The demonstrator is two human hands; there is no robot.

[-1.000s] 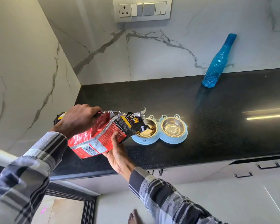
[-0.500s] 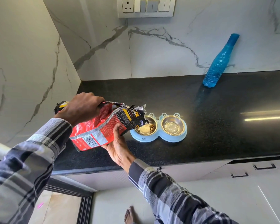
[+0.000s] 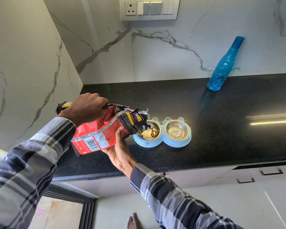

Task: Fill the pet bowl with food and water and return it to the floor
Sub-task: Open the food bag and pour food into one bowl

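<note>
Black speckled stone runs under our hands as a countertop [image 3: 221, 129], glossy enough to carry a streak of light, and white marble with grey veins walls it in behind and at our left. On it, just beyond the torn mouth of the pouch we hold, sits the pet bowl [image 3: 162, 142]: a pale blue plastic stand shaped like two joined rings with small ear-like knobs, carrying two round steel cups. Into the cup nearer our grip a few brown kibble pieces [image 3: 153, 132] have landed; the far cup looks shiny and bare of kibble, and we cannot tell whether it holds any water.

We keep the food bag [image 3: 104, 134], a crinkled red, black and yellow foil pouch with a barcode, tipped toward that near cup. Our left hand [image 3: 84, 109] is curled over its upper back end, gripping it. Our right hand [image 3: 119, 151] cradles it from below, thumb pressed to the front, fingers wrapped under.

Well past the bowl, against the back wall, stands a blue faceted plastic bottle [image 3: 224, 66], capped, leaning in this wide view. Above is a switch panel [image 3: 149, 8] with a socket. Below the counter edge are pale drawer fronts with dark handles, and a bare foot [image 3: 134, 222].
</note>
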